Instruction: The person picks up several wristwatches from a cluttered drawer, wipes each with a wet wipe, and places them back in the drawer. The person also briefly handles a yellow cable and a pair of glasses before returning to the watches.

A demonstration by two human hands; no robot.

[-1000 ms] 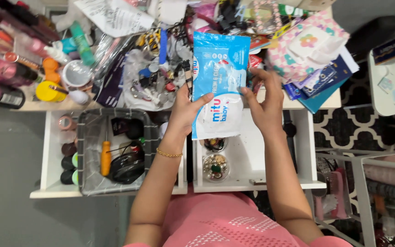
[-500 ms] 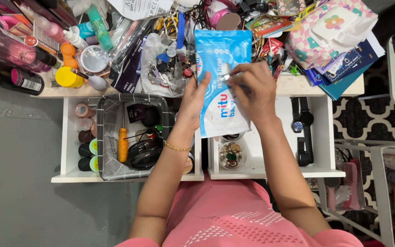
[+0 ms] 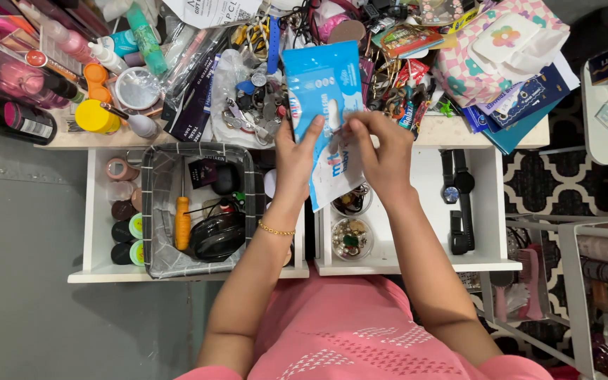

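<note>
A blue and white wipes pack (image 3: 321, 84) is held up at the centre of the frame, above the gap between two open white drawers. Its long axis runs nearly top to bottom of the frame, tilted slightly, with the blue end pointed toward the upper edge and the white end hanging down toward the lower right. The left hand (image 3: 295, 158) is pressed against the pack's left edge, thumb on the front face, so the pack is gripped there. The right hand (image 3: 383, 151) is closed on the pack's front near its middle, fingertips pinched at a small white flap.

Behind the pack's upper end, a cluttered desktop (image 3: 452, 130) is seen across the top of the frame: bottles at the upper left, a yellow jar (image 3: 100, 116), a clear bag of small metal items (image 3: 248, 105), and a pink checked pouch (image 3: 501, 49) at the upper right on dark blue booklets.

Under the pack's lower end, the right drawer (image 3: 416, 264) is seen with two small round dishes of trinkets (image 3: 350, 239) and black wristwatches (image 3: 459, 200). In the left drawer (image 3: 82, 274), at lower left, a grey fabric basket (image 3: 150, 211) is set, with an orange-handled tool (image 3: 182, 222) and a black rounded case (image 3: 216, 236) inside it. Small round jars are lined up left of the basket.
</note>
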